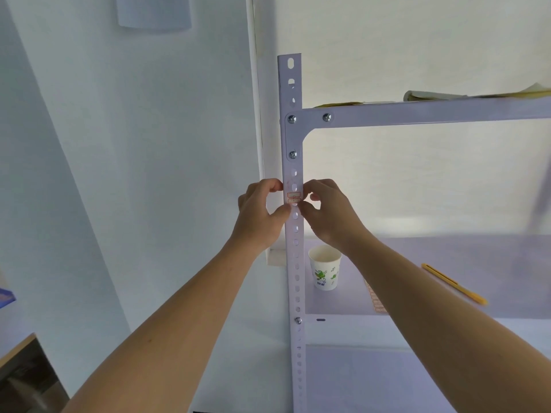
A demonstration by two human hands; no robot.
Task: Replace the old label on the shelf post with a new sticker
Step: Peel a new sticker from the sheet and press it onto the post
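At the shelf post point(295, 263), the left hand point(261, 213) has its grip curled round the left edge, while the right hand point(329, 214) has its grip pinched together on the right edge of the red-bordered labels point(293, 197).

print on the label point(293, 198) way too tiny to read, sticker sheet point(376, 304) half hidden behind a forearm point(432, 296)

Pale lilac post point(295, 263), red-bordered white label point(293, 197), green-leafed white cup point(325, 268), yellow pen point(454, 284)
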